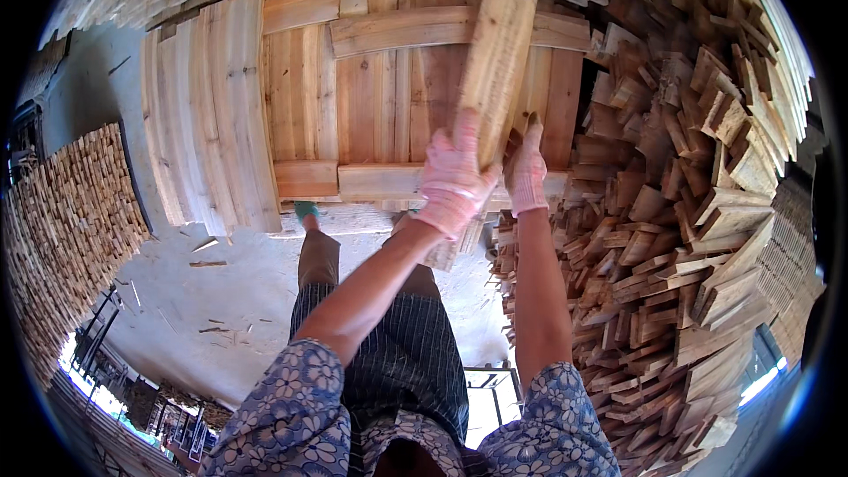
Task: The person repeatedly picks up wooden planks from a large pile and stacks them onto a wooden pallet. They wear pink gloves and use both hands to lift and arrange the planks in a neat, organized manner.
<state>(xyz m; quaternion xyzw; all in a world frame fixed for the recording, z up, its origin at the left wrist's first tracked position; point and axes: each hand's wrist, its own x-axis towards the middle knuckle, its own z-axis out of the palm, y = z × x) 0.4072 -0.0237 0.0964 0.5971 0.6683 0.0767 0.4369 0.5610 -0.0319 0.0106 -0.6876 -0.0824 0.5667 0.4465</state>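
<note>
A long rough wooden board (499, 53) slants up and away in front of me, raised over a layer of planks. My left hand (452, 172), in a pink knitted glove, wraps round the board's left edge near its lower part. At its right edge is my right hand (527, 168), gloved too, with the fingers pointing up along the side and partly hidden. Beneath lie side-by-side planks (380, 106) with crosswise strips (402, 31) at the far side and more strips (380, 182) at the near side.
A raised set of pale boards (208, 115) lies at the left of the planks. To the right rises a big jumbled heap of wood pieces (636, 247). Stacked wood (71, 230) stands far left, and more lines the back. Scraps (208, 263) lie on the pale floor.
</note>
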